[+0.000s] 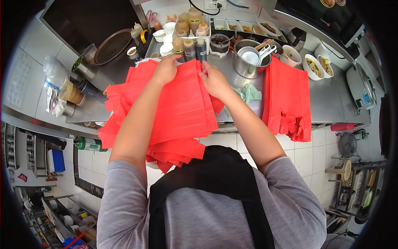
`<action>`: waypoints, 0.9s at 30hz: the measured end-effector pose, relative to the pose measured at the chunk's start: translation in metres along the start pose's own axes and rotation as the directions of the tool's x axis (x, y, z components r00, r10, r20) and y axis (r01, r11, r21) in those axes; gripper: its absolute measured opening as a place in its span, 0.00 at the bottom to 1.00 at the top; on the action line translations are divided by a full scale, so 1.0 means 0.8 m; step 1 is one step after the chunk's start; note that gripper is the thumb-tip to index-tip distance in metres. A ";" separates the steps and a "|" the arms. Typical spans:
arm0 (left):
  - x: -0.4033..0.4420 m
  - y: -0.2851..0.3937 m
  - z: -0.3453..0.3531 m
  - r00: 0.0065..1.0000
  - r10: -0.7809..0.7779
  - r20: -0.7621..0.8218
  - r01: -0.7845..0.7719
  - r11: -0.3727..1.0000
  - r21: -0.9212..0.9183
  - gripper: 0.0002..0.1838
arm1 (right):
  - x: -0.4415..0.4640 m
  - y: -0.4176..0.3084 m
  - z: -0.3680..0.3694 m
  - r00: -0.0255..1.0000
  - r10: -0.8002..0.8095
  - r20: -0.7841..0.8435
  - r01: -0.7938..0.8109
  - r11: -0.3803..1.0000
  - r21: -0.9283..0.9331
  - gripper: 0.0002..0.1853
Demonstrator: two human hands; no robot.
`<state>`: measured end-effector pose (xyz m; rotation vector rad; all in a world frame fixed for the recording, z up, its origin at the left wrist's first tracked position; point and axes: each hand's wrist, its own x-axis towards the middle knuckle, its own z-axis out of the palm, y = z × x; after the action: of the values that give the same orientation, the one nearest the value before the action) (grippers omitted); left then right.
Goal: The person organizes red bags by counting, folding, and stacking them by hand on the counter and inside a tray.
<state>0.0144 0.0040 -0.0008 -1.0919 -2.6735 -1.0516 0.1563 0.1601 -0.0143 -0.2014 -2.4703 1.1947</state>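
A large, uneven pile of red fabric sheets point(174, 99) lies on the steel counter, its lower part hanging past the front edge. At the top of this pile, my left hand point(166, 69) rests with its fingertips at the far edge. My right hand point(214, 81) is at the upper right corner, thumb and fingers closed around the edge of the red sheets. Another, neater stack of red fabric point(288, 99) lies to the right and droops over the counter's front edge. Between the two stacks sits a green cloth point(248, 93).
Behind the pile stand sauce bottles point(189, 49) and small white bowls point(167, 49). A metal pot point(244, 68) with utensils is right of them, with food bowls point(313, 67) farther right. A round tray point(112, 47), cups and containers point(85, 66) stand left on the steel counter point(336, 101).
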 end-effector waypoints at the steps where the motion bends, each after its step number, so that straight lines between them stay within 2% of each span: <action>1: 0.005 -0.002 0.002 0.991 -0.039 0.131 0.046 0.998 -0.050 0.15 | -0.005 -0.001 -0.004 0.999 0.000 0.034 0.000 1.000 0.001 0.24; 2: 0.007 -0.003 0.005 0.962 -0.070 0.264 0.097 0.991 -0.093 0.15 | -0.009 -0.003 -0.007 0.998 0.003 0.066 -0.003 1.000 0.002 0.24; 3: 0.007 -0.005 0.008 0.961 -0.069 0.269 0.097 0.991 -0.094 0.15 | -0.013 -0.003 -0.007 0.998 0.008 0.065 -0.008 1.000 0.002 0.24; 5: 0.007 -0.007 0.014 0.935 -0.041 0.352 0.193 0.891 -0.410 0.15 | -0.018 -0.005 -0.004 1.000 0.014 0.012 -0.015 0.997 0.079 0.24; 6: 0.006 -0.004 0.016 0.932 -0.037 0.360 0.193 0.893 -0.408 0.15 | -0.020 -0.007 -0.004 1.000 0.022 0.006 -0.022 0.996 0.082 0.24; 8: 0.002 0.002 0.020 0.967 0.070 0.245 0.078 0.834 -0.546 0.15 | -0.021 -0.010 -0.005 1.000 0.019 -0.010 -0.017 0.994 0.112 0.23; 9: 0.002 0.006 0.019 0.964 0.078 0.254 0.076 0.835 -0.545 0.15 | -0.022 -0.008 -0.005 0.999 0.027 -0.019 -0.024 0.993 0.112 0.23; 11: 0.000 0.014 0.014 0.941 0.006 0.338 0.170 0.856 -0.489 0.15 | -0.022 -0.006 -0.004 1.000 0.005 -0.020 -0.003 0.996 0.091 0.19; 15: 0.001 0.012 0.022 0.941 0.020 0.337 0.132 0.897 -0.423 0.14 | -0.018 -0.001 0.000 0.998 -0.007 -0.067 0.013 0.995 0.097 0.19; 17: 0.003 0.003 0.030 0.941 0.013 0.337 0.186 0.813 -0.551 0.15 | -0.016 -0.003 0.003 0.997 0.009 -0.072 -0.005 0.998 0.066 0.13; 18: 0.003 0.000 0.033 0.942 0.013 0.337 0.185 0.814 -0.551 0.15 | -0.016 -0.006 0.003 0.997 0.009 -0.073 -0.004 0.998 0.066 0.13; 20: 0.002 -0.006 0.037 0.972 0.067 0.225 0.071 0.829 -0.555 0.15 | -0.018 -0.014 0.004 0.998 0.042 -0.037 -0.043 0.999 -0.029 0.10; 21: 0.002 -0.009 0.038 0.973 0.066 0.223 0.071 0.829 -0.554 0.15 | -0.020 -0.016 0.006 0.999 0.040 -0.035 -0.041 0.999 -0.029 0.10; 23: 0.001 -0.013 0.040 0.987 0.019 0.160 0.081 0.801 -0.593 0.15 | -0.026 -0.022 0.011 0.979 -0.069 -0.190 0.069 0.998 -0.010 0.10; 27: -0.004 -0.025 0.041 0.997 0.067 0.035 -0.036 0.825 -0.565 0.13 | -0.030 -0.033 0.010 0.977 -0.194 -0.086 0.183 0.975 -0.122 0.14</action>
<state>0.0100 0.0121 -0.0378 -1.2696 -2.3967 -1.9044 0.1760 0.1307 -0.0046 -0.0523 -2.4124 0.9446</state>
